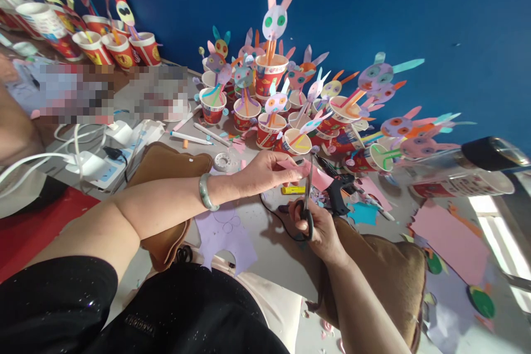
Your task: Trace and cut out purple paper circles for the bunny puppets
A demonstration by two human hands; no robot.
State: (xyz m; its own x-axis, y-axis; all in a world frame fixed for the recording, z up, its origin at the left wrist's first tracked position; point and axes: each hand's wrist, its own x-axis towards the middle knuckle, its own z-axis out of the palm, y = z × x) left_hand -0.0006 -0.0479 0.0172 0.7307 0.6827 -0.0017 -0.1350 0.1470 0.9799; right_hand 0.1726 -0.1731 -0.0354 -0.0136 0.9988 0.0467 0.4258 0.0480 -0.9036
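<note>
My left hand (271,172) pinches a strip of pink paper (320,178) over the middle of the table. In my right hand (319,227) is a pair of scissors (307,199) with dark handles, its blades pointing up and crossing the pink paper. Whether the blades are fully closed is hard to see. Just behind the hands stands a red paper cup (295,142) with a paper rabbit in it. A yellow marker (293,190) and a black glue gun (338,193) lie close to the scissors. Purple paper (226,235) with cut-out curves lies below my left forearm.
Several paper cups with rabbit figures (271,74) crowd the back by the blue wall. A clear bottle (448,163) lies at right. Brown cushions (377,271) flank my arms. A power strip (103,166) with white cables sits left. Pink sheets (452,238) lie right.
</note>
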